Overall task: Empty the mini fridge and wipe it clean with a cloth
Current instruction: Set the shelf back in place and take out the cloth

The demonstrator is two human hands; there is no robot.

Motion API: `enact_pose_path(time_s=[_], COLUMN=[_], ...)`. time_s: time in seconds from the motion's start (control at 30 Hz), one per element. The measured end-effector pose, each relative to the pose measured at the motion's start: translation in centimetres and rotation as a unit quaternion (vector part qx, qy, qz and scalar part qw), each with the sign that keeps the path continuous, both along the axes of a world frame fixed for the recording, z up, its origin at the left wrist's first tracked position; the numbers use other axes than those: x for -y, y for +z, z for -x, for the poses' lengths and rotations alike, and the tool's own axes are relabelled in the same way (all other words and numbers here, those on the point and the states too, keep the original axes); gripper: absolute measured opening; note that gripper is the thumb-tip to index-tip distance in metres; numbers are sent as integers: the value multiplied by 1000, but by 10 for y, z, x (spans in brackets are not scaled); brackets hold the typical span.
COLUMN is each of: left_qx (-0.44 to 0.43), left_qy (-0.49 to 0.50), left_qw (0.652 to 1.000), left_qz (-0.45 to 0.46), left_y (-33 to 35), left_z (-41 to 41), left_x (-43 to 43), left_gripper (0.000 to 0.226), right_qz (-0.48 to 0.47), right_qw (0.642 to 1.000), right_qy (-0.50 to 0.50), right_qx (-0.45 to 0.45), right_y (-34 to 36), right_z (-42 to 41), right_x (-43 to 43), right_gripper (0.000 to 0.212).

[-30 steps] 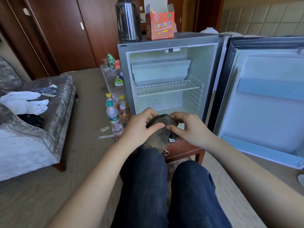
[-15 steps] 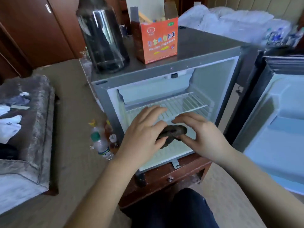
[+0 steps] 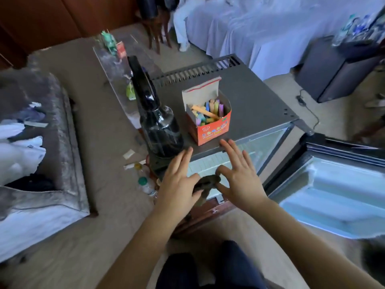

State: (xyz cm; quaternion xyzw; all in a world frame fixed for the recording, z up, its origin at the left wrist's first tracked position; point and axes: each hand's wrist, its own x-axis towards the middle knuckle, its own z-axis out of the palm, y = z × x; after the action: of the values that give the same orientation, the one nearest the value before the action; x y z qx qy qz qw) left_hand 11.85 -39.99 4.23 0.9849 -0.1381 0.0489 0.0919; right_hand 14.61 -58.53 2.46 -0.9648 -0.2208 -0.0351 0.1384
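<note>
- The left hand (image 3: pixel 179 182) has its fingers (image 3: pixel 184 158) straight and spread, pointing to 12 o'clock. Only the thumb bends in, pinning the cloth (image 3: pixel 208 181) from the 9 o'clock side.
- The right hand (image 3: pixel 241 180) has its fingers (image 3: pixel 231 151) splayed too. Its thumb and one lower finger nip the cloth from 3 o'clock.
- The cloth is a dark bunched wad held between the two hands, in front of the fridge (image 3: pixel 260 97) mouth. It does not seem to touch an inner wall yet.
- Behind it the shelf (image 3: pixel 206 163) looks bare, so emptying seems done and wiping is the step in hand.
- A pinch this light may let the cloth slip and drop to the floor.
- The flask (image 3: pixel 160 132) stands at the front edge of the fridge top, at 11 o'clock, just beside the left fingertips. A careless lift of that hand could knock it onto the bottles (image 3: pixel 143 180) at 9 o'clock.
- The open box (image 3: pixel 210 122) of chalk at 12 o'clock, near the right fingertips, could tip and spill.
- The door (image 3: pixel 333 184) stands open at 3 o'clock, where a swinging elbow may bump it.
</note>
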Motion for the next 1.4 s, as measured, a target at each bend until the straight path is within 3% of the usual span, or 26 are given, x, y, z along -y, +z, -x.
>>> enact_pose_path(time_s=[0.17,0.3,0.43,0.57,0.83,1.03,1.23,1.4], left_qx=[-21,-30,-31,-50,-55,-31,-43,-4], left_qy=[27,55,79,107,102,66,-41,-93], left_qw=[999,997,993,985,983,993,998,994], left_qz=[-17,-49,-87,-128,-140,-92,-31,51], left_y=[5,8,10,12,15,13,20,34], left_z=[2,3,2,5,8,5,5,10], left_x=[7,18,33,41,41,27,-10,-54], left_gripper=[25,28,31,34,34,35,27,22], right_qz=[-18,-46,-37,-12,30,31,72,98], right_qw=[999,997,980,952,942,936,930,904], right_qy=[4,-68,-174,-299,-326,-347,-360,-416], right_qx=[-29,-2,85,57,73,59,-2,15], right_y=[18,23,24,21,13,15,20,25], right_z=[-1,5,4,0,5,20,47,84], right_x=[36,91,145,187,192,175,140,98], right_gripper=[36,36,43,60,75,72,76,65])
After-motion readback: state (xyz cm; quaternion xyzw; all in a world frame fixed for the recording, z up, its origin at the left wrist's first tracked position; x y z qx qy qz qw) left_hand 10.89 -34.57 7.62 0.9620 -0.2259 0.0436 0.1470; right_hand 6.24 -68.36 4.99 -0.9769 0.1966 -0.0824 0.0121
